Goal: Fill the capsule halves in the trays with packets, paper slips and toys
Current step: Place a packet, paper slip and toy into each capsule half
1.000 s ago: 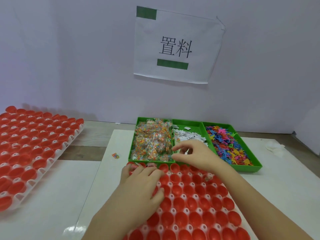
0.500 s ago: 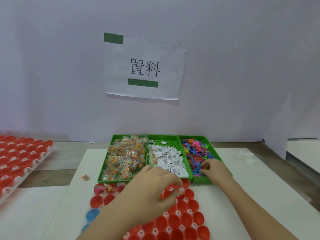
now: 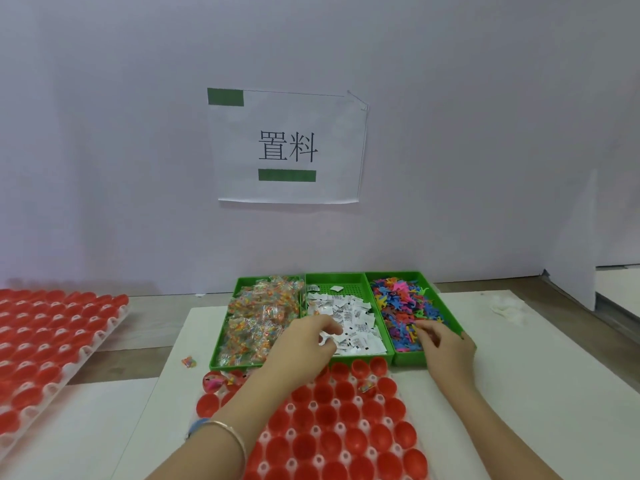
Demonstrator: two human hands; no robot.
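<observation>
1. Here, the left hand [image 3: 304, 344] reaches over the near tray into the middle bin [image 3: 332, 277]. Its fingers are curled down, and thumb and forefinger are pinched on white paper slips [image 3: 353, 317] at the near side of the pile.
2. The right hand [image 3: 448, 349] is in the right bin [image 3: 408, 358], fingertips bent into the coloured toys [image 3: 401, 303]. Whether it holds one, I cannot tell.
3. A thin bracelet [image 3: 228, 431] is on the left wrist.
4. The left bin [image 3: 227, 317] holds clear packets [image 3: 259, 317], heaped high. The three green bins stand side by side, touching.
5. The near tray [image 3: 341, 426] lies just in front of the bins, under both forearms, and is filled with red capsule halves [image 3: 353, 445] with their open sides up. Most show bare. One at the far left corner [image 3: 214, 381] and one near the right edge [image 3: 367, 386] have something in them.
6. A stray packet [image 3: 188, 362] lies on the white sheet [image 3: 536, 375], just left of the bins.
7. A second tray [image 3: 114, 317] of red halves lies well apart at the left.
8. A paper sign [image 3: 287, 147] hangs on the wall behind.
</observation>
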